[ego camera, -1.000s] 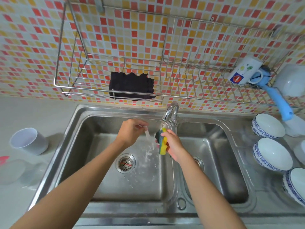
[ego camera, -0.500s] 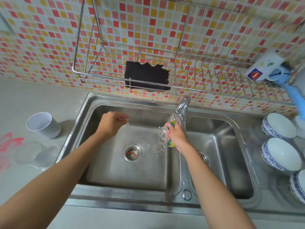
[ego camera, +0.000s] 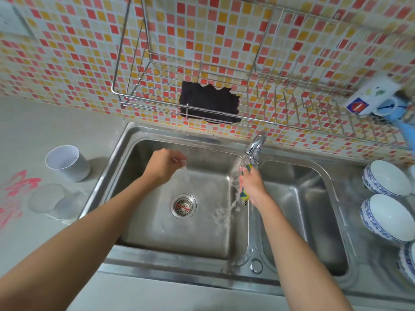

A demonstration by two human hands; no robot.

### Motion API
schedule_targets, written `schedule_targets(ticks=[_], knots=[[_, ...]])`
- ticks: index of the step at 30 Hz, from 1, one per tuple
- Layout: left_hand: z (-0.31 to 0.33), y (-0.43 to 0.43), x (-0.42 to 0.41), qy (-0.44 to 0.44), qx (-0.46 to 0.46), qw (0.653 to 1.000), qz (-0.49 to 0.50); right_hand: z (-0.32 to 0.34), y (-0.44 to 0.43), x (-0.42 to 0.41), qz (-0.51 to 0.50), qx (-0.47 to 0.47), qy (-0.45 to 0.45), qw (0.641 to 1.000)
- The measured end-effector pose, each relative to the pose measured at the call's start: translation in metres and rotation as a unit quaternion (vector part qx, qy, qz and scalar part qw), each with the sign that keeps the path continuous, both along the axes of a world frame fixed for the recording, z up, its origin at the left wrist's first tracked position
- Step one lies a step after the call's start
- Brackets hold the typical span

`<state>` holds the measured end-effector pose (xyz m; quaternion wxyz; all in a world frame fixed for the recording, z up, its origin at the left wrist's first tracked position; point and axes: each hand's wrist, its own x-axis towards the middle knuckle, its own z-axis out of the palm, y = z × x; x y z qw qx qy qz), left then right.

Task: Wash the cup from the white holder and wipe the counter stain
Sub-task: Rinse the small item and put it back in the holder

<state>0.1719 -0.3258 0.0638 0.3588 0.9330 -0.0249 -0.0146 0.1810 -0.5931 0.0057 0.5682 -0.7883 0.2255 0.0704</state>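
My right hand [ego camera: 252, 186] grips a yellow and green sponge [ego camera: 243, 195] under the water running from the tap [ego camera: 254, 145]. Over the left basin [ego camera: 157, 232], my left hand [ego camera: 165, 166] hovers with curled fingers and holds nothing. A white holder [ego camera: 67, 163] stands on the counter left of the sink. In front of it a clear glass cup [ego camera: 50, 200] lies on its side. A red stain [ego camera: 16, 187] marks the counter at the left edge.
A wire rack [ego camera: 224, 122] on the tiled wall holds a black cloth [ego camera: 208, 104]. Blue and white bowls [ego camera: 386, 178] sit on the drainboard at the right, beside the right basin [ego camera: 303, 221]. A strainer [ego camera: 183, 205] sits in the left basin's drain.
My left hand has drawn left, out of the water stream. My right hand stays under the tap with the sponge. The view has swung left, bringing the red stain into sight.
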Motion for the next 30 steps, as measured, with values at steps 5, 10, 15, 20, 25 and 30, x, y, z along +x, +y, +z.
schedule_targets(ticks=[5,10,15,20,25,30], knots=[[-0.006,-0.010,0.002,0.004,-0.005,1.000,-0.004,0.007,-0.011,0.021,-0.041,0.053,-0.013,0.998],[-0.006,-0.018,0.006,-0.005,-0.010,1.000,-0.011,0.006,-0.019,0.044,-0.023,0.084,0.018,0.996],[-0.006,-0.021,0.014,-0.004,-0.006,1.000,-0.010,0.010,-0.034,0.059,-0.048,0.029,-0.012,0.998],[-0.009,-0.019,0.018,0.006,0.019,1.000,0.017,0.005,-0.043,0.060,-0.054,-0.016,-0.044,0.997],[-0.013,-0.024,0.006,-0.016,-0.003,0.999,0.051,-0.016,-0.019,0.029,-0.180,0.041,-0.112,0.976],[-0.044,-0.027,-0.025,-0.037,0.023,0.998,0.037,-0.064,0.032,-0.036,-0.028,-0.163,-0.142,0.976]])
